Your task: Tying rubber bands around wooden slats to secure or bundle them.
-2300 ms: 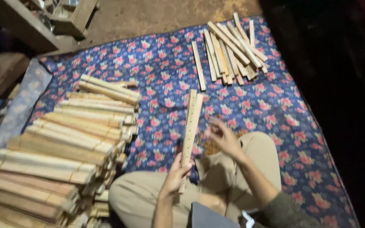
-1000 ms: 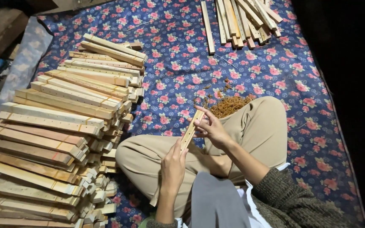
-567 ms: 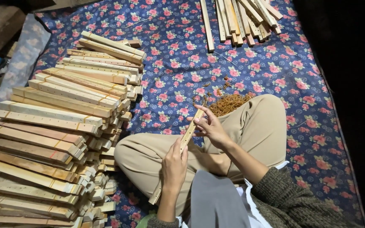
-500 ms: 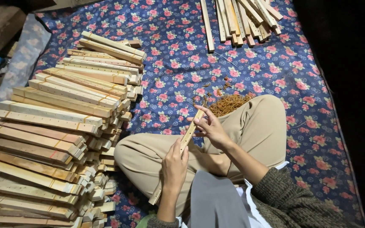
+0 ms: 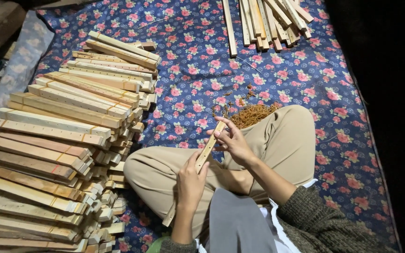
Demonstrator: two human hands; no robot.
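Hands share one wooden slat (image 5: 206, 151) above the crossed legs (image 5: 277, 145), its long axis slanting from near the lap up and away toward the brown shavings (image 5: 255, 114). The left hand (image 5: 191, 180) wraps its middle while the right hand (image 5: 230, 143) pinches the far end, nearer those shavings. Left of the slat stands one big stack of drilled slats (image 5: 66, 140), too many to count; one loose bundle (image 5: 270, 21) lies beyond.

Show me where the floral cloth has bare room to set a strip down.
Free: the floral cloth between the big slat stack and the far strip bundle, and right of the knee. Crowded: the stack's side, and the fibre pile by the held strip.
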